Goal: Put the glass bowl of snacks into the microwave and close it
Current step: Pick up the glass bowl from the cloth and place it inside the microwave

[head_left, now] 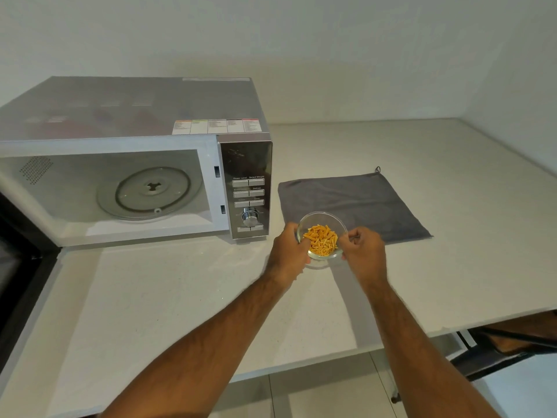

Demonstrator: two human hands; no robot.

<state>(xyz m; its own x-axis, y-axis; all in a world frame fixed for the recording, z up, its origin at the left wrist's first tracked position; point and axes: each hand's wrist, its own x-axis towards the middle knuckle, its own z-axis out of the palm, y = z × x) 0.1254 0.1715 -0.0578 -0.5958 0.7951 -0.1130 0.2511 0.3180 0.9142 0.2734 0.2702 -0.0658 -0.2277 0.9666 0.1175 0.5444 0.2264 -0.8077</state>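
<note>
A small clear glass bowl (322, 224) holding orange stick snacks (321, 243) is gripped from both sides, just right of the microwave's front corner and at the near edge of a grey cloth. My left hand (289, 251) wraps its left rim and my right hand (363, 251) pinches its right rim. The silver microwave (250, 152) stands at the left with its cavity exposed, showing the glass turntable (150, 193). Its door (18, 267) hangs swung out at the far left, dark and mostly out of frame.
A grey cloth (361, 200) lies flat on the white counter (168, 297) to the right of the microwave. The control panel with buttons and a knob (250, 217) faces me. The counter's front edge runs at lower right, with tiled floor and a dark chair part below.
</note>
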